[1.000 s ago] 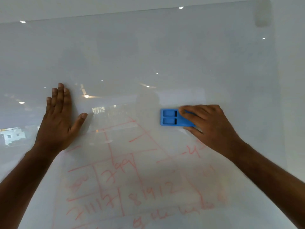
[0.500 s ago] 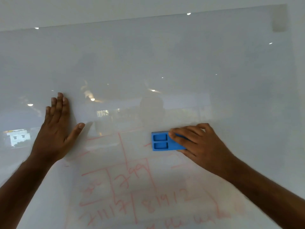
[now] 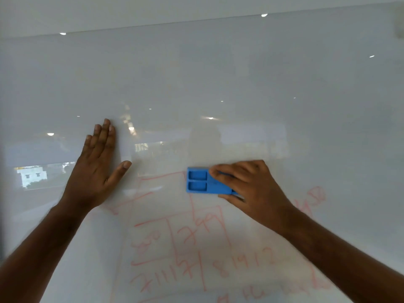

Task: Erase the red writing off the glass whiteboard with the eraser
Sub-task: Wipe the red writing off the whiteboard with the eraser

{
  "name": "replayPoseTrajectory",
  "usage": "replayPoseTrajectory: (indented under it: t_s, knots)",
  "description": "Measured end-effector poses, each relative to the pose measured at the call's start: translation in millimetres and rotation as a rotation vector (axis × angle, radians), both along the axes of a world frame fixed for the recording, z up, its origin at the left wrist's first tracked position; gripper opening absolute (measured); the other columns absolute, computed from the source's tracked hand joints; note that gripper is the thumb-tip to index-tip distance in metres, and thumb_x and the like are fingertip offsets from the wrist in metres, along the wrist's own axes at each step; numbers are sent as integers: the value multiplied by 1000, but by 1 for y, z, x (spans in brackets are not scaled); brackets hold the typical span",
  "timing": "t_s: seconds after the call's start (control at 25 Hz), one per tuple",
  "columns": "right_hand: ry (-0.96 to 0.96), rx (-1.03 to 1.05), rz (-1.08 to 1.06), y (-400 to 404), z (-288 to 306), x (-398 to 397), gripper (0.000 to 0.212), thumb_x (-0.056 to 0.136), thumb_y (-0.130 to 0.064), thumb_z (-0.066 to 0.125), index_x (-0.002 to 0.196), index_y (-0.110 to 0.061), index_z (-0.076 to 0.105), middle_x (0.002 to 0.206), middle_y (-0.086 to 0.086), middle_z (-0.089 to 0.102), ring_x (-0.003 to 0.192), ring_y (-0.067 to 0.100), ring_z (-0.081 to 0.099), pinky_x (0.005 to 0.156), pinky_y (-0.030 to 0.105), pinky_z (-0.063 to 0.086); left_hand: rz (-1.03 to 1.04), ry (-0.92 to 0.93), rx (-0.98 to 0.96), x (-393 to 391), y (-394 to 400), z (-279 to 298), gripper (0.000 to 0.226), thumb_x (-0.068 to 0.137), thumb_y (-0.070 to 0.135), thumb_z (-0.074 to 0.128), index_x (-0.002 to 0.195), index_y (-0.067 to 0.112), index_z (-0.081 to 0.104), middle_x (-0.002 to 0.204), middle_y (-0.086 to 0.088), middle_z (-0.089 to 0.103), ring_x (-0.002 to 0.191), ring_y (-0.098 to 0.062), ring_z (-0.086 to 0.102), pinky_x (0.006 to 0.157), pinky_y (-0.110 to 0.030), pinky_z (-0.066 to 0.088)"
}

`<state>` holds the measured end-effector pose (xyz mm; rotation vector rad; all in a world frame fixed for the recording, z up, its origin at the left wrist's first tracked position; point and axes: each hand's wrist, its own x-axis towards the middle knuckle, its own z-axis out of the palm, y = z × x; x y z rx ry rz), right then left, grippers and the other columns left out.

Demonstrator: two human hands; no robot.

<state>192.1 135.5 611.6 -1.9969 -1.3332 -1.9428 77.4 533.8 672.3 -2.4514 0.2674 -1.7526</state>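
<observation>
A glass whiteboard (image 3: pixel 218 73) fills the view. Red writing (image 3: pixel 196 232), a grid of lines and digits, covers its lower middle. My right hand (image 3: pixel 249 189) grips a blue eraser (image 3: pixel 201 181) and holds it flat against the glass at the top edge of the writing, over a vertical red line. The eraser's right half is hidden under my fingers. My left hand (image 3: pixel 96 169) lies flat on the glass to the left, fingers straight and thumb spread, just above the writing's upper left corner.
The upper part of the board has no marks, only reflections of ceiling lights and a window (image 3: pixel 32 176). The board's top edge (image 3: pixel 196 21) meets a white wall. More faint red marks (image 3: pixel 310 200) lie to the right of my right hand.
My right hand with the eraser moved down and left onto the top of the red grid, then held near there. The view shifted, so the writing sits differently in frame. My left hand stayed flat.
</observation>
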Motion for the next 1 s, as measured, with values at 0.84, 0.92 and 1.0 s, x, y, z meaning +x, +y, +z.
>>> replayPoseTrajectory:
  t_s: [0.84,0.92,1.0]
  knots:
    - [31,158,-19,-4,18,-6,53,93,-48,61,142,-29,57,140,-12,62,107,21,63,90,40,41,22,-51,37,-11,58,-13,87,111,65,24,174,8,8,184,-9,2,171,-25,-1,139,-46,2]
    - [67,271,18,11,41,-12,54,91,-46,66,141,-27,60,139,-12,62,108,21,61,91,38,38,20,-63,34,-9,56,-13,85,111,61,28,174,7,8,184,-9,2,171,-26,-1,139,-48,4]
    - [72,270,50,50,56,-22,56,89,-44,70,140,-26,61,140,-12,62,108,21,61,91,41,41,22,-73,33,-8,58,-12,83,112,57,29,174,6,9,184,-10,3,171,-26,0,139,-48,4]
